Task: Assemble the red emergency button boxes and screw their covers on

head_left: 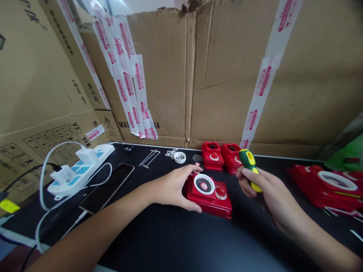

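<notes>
My left hand (181, 187) wraps round the left end of a red box (210, 202) on the black table, thumb at the front and fingers behind. The box has a white ring (204, 184) round a dark disc, and a red knob (221, 191) on a pale collar. In my right hand (262, 183), held above the table to the right of the box, is a screwdriver (249, 166) with a green and yellow handle. Its handle end tilts up and away. The shaft, partly hidden by the hand and blurred, points down toward me, apart from the box.
Two smaller-looking red boxes (212, 156) stand behind, and more red units (326, 189) lie at the right. White rings (179, 157), thin metal rods (150, 158), a phone (107, 189) and a power strip (82, 170) with cables are leftward. Cardboard walls (227, 75) border the table.
</notes>
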{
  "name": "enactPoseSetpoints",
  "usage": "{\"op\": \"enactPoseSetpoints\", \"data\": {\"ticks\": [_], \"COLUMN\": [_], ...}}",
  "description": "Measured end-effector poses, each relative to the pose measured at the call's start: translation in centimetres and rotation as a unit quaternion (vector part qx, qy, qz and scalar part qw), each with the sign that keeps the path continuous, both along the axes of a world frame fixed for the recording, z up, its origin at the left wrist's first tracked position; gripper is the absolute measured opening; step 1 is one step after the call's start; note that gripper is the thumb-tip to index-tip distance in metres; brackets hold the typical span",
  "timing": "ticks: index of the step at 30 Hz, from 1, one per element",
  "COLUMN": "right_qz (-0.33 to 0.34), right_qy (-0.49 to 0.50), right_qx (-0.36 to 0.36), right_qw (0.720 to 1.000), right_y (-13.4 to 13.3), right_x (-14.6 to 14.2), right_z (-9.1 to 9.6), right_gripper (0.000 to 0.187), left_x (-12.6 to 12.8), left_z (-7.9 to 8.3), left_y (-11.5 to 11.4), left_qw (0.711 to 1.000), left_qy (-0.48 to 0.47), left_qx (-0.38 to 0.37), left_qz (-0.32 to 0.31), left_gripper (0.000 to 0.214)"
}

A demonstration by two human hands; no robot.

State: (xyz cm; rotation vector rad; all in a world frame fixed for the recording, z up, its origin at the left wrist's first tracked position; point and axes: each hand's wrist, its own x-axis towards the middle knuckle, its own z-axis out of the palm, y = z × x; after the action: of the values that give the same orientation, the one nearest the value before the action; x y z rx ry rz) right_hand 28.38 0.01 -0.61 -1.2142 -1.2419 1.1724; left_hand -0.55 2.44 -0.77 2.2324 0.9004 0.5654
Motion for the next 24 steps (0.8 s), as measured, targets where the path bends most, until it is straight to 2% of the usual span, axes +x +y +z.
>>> {"op": "enactPoseSetpoints", "data": {"ticks": [7,12,15,20,24], "right_qz": [0.004,0.007,0.004,0.011,0.013], "right_qy": [-0.004,-0.002,-0.009,-0.023,-0.025], "right_qx": [-0.006,-0.004,-0.006,0.004,0.005], "right_qw": [1.000,1.000,1.000,1.000,1.000], "right_y": [0.0,0.1,0.1,0.0,0.1], "right_x": [-0.1,-0.2,-0.2,-0.3,-0.3], "right_z": [-0.1,-0.2,-0.2,-0.2,-0.3], "right_gripper": [0.045,0.043,0.044,0.044,0.043], "left_x": [-0.1,-0.3,-0.3,-0.1,0.1], "left_z": [-0.2,0.4,0.9,1.3,1.3], "left_y": [0.1,-0.1,-0.3,-0.7,-0.8], "left_qw": [0.999,0.997,0.996,0.997,0.998], "left_qy": [0.017,0.071,0.085,0.060,0.021], "left_qx": [0.042,0.039,0.036,0.039,0.062], "left_qz": [-0.013,-0.009,-0.003,-0.001,-0.001], "left_gripper": [0.099,0.101,0.093,0.075,0.077]}}
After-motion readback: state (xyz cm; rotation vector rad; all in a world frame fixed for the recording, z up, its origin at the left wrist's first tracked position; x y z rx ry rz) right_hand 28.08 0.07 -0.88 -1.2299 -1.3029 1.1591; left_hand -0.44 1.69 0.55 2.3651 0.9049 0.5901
